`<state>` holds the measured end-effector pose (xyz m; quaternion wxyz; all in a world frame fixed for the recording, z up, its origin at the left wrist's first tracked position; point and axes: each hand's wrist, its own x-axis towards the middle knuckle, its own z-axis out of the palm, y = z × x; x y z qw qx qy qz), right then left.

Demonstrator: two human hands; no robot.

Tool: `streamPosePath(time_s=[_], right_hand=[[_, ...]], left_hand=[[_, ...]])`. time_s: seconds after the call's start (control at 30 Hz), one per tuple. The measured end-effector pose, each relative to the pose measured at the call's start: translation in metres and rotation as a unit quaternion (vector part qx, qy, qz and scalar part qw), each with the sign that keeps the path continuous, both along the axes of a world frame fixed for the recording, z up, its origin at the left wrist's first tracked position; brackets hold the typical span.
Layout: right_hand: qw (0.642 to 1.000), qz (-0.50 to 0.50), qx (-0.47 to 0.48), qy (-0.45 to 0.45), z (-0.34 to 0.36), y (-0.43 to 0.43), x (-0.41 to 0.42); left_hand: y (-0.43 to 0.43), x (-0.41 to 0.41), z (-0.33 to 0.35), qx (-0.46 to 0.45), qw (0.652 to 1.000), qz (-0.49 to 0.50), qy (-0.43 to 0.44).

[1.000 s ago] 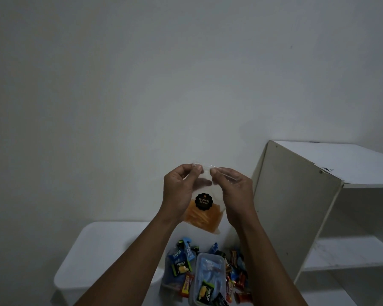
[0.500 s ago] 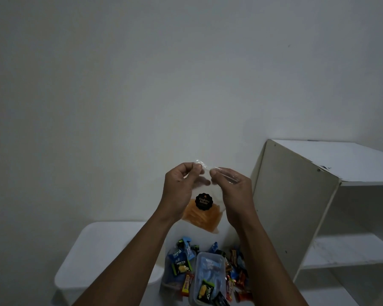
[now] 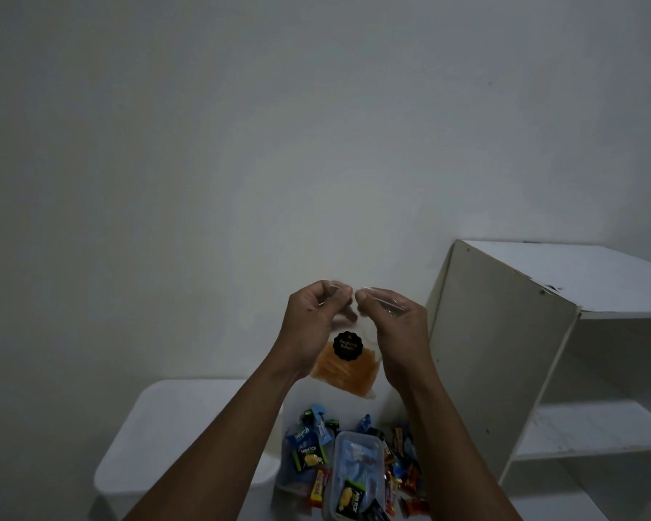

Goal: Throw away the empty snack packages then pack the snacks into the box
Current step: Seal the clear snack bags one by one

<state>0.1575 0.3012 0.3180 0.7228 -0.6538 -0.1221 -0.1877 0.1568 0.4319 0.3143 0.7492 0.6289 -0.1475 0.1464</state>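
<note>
I hold a clear plastic bag (image 3: 348, 364) of orange snack sticks with a round black label up in front of the wall. My left hand (image 3: 314, 325) pinches the left side of its top edge and my right hand (image 3: 395, 329) pinches the right side, fingertips almost touching. Below, a clear plastic box (image 3: 356, 470) with a few wrapped snacks inside lies on the floor. Several small colourful snack packets (image 3: 311, 451) are scattered around it.
A white lidded bin (image 3: 173, 438) stands at the lower left, next to the snack pile. A white open shelf unit (image 3: 534, 332) stands at the right. A plain white wall fills the upper view.
The bag and both hands have stayed almost in place; the fingertips shifted slightly along the bag's top edge.
</note>
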Motion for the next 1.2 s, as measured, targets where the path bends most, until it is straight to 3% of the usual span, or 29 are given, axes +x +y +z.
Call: streamPosePath(time_s=[0.27, 0.47, 0.67, 0.97, 1.2], right_hand=[[0.999, 0.009, -0.036, -0.023, 0.002, 0.0, 0.004], [0.999, -0.001, 0.031, -0.017, -0.002, 0.005, 0.005], [1.0, 0.001, 0.025, -0.019, 0.002, 0.006, 0.007], [1.0, 0.009, 0.019, -0.018, -0.003, 0.007, 0.005], [0.997, -0.028, 0.071, -0.019, -0.003, 0.008, 0.006]], left_hand=[[0.005, -0.001, 0.004, -0.006, 1.0, -0.02, -0.002], [0.005, 0.003, 0.002, 0.001, 0.999, 0.047, -0.005], [0.008, 0.002, 0.004, -0.076, 0.997, 0.003, 0.028], [0.012, 0.006, 0.002, -0.05, 0.998, 0.017, 0.029], [0.01, 0.007, 0.001, -0.076, 0.995, 0.044, 0.046]])
